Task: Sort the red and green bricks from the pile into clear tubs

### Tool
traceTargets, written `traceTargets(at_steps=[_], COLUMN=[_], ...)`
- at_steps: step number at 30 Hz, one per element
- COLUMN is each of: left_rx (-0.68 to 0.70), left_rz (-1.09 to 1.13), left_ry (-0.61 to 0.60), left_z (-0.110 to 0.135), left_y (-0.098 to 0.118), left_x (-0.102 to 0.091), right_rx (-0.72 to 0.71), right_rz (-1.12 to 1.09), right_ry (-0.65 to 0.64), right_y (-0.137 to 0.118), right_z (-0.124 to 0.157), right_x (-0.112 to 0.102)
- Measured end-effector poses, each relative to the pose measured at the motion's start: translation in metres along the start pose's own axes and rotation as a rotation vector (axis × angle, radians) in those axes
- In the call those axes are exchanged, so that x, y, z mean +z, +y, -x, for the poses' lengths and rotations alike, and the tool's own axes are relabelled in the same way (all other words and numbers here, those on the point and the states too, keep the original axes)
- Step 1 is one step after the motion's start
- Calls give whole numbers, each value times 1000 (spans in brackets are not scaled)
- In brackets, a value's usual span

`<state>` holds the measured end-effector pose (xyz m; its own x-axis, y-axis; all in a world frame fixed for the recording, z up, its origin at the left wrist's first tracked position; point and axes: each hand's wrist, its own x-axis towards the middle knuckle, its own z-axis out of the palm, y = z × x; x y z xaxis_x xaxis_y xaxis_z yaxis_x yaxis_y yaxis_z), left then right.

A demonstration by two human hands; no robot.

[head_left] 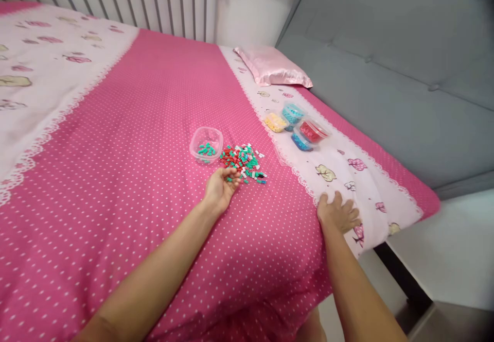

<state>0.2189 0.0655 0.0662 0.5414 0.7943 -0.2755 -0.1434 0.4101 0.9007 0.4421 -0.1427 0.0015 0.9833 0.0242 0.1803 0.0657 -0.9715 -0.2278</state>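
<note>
My left hand (221,189) is at the near edge of a loose pile of small plastic pieces (243,159), mostly green, red and white. Its fingers are curled in, and a small green piece (229,179) shows between them; whether more lie in the palm I cannot tell. Just beyond that hand stands a clear square plastic tub (206,131) with several green pieces (206,149) inside. My right hand (338,213) lies flat with its fingers spread on the white printed band of the bedspread, holding nothing.
Right of the pile sit lidless-looking clear tubs of yellow pieces (275,122), turquoise pieces (293,113), red pieces (312,131) and blue pieces (301,142), partly stacked. A pink pillow (272,66) lies behind them, beside a grey padded headboard (386,58). The bed's edge is near my right hand.
</note>
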Motion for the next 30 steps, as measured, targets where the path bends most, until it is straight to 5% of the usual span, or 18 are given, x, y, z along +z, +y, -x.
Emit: traceTargets(at_steps=[18,24,30], left_rx=[322,363,341], left_rz=[-1091,-995,-593], left_ry=[-99,-95,-156], left_z=[-8,-9,-8], left_y=[-21,-19,-18], left_x=[1,3,9], right_rx=[0,5,-7], right_rz=[-9,-16,-26], right_ry=[6,1,9], right_y=[-2,-2,-3], right_z=[5,5,6], right_x=[-5,-5,-7])
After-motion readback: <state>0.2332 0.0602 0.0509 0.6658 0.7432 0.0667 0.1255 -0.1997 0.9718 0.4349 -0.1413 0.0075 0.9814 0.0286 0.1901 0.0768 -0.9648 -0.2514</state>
